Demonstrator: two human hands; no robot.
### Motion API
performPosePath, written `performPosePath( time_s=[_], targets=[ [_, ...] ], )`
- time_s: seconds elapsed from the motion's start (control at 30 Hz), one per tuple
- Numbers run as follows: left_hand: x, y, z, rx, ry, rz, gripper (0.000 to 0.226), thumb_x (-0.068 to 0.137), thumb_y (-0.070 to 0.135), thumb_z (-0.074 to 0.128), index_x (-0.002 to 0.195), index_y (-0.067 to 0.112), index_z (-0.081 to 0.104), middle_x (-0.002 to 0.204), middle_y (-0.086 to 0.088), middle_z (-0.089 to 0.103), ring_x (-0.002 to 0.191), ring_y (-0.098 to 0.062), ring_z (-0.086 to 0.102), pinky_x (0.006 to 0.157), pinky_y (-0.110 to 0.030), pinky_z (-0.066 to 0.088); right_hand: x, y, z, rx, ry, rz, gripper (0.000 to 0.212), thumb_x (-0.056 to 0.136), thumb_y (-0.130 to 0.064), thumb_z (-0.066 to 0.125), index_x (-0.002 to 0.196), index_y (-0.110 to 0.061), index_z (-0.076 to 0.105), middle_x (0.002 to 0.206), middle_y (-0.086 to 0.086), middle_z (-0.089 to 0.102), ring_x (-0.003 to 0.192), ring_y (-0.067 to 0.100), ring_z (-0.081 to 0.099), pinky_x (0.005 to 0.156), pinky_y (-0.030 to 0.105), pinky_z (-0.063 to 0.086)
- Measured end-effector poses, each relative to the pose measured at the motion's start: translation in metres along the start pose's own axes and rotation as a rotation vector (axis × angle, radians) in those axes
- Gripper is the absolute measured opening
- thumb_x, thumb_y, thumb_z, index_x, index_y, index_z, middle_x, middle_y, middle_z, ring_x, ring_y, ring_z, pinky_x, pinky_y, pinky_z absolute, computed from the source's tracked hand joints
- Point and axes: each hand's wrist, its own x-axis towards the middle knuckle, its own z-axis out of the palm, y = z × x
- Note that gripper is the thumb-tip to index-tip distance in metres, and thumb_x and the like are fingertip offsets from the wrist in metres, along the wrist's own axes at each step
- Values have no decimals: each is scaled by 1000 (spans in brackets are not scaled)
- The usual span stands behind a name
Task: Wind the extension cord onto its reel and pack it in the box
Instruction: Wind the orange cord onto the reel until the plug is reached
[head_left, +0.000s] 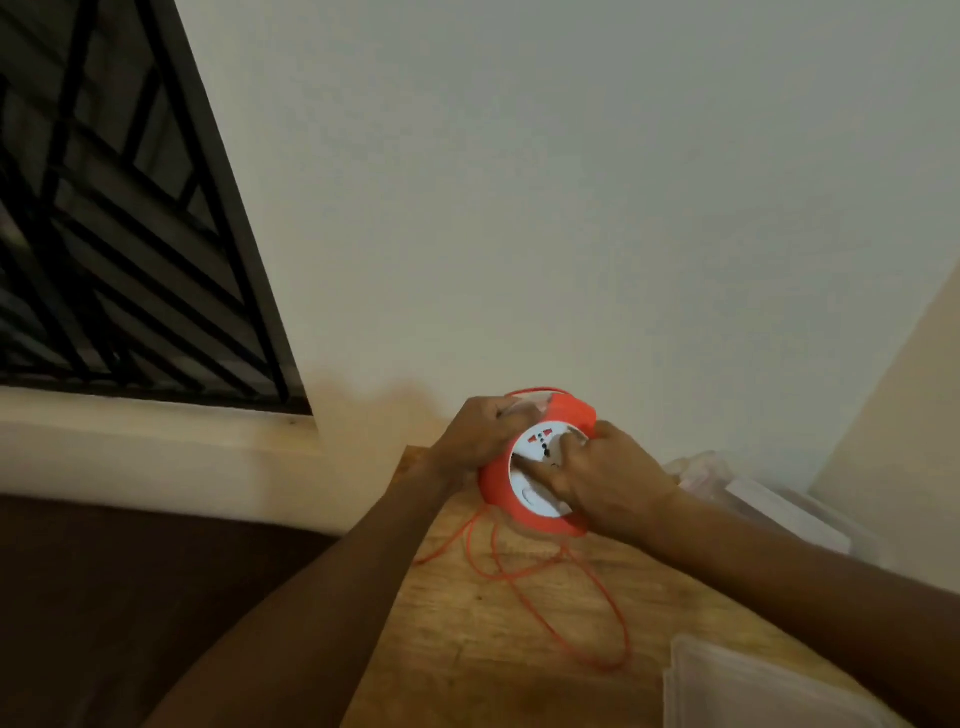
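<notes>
Hidden parts: the far rim of the reel is covered by the left hand; part of its white face is covered by the right hand. The sockets on that face are too blurred to be counted.
Cut off: the clear lid at the near right corner of the table is cropped by the lower picture edge. The box at the far right edge of the table is partly screened by the right forearm; its contents cannot be made out.
Hard to make out: whether the reel rests on the table or is held just above it cannot be told.
Reel: one, orange with a white face, tilted, located near the far edge of the table, between the two hands.
Cord: one, orange, thin. Several loose loops are spread on the table in front of the reel; one strand is seen arching over the top of the reel.
Left hand: closed around the far upper side of the reel, which is gripped.
Right hand: pressed on the white face, fingers curled over the near right rim, which is grasped.
Hands: two, both bare.
Window: one, dark, barred, set in the wall at upper left.
</notes>
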Motion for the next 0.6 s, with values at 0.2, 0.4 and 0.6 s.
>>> performPosePath(
  time_s=[0.2,0.4,0.6],
  targets=[
    [-5,-3,12,-102,127,9,60,85,59,70,90,-1,73,91,-20,77,72,-16,69,68,-34,58,7,-16,20,489,-25,619,67,80,-58,55,139,-27,44,103,2,72,85,28,69,65,33,46],
    [-11,-22,17,-178,121,-69,35,91,45,76,68,19,77,75,-1,78,63,-13,72,58,-29,58,5,-31,33,1693,-114,1190,58,88,-35,65,142,-21,47,130,3,61,99,21,67,67,31,57],
    [-15,-25,6,-247,-13,-157,74,86,55,76,90,-16,58,80,-20,65,71,-31,62,70,-44,54,-24,-33,31,706,-52,568,51,80,-32,67,127,-19,53,95,-1,72,79,21,68,61,34,55]
  ],
)
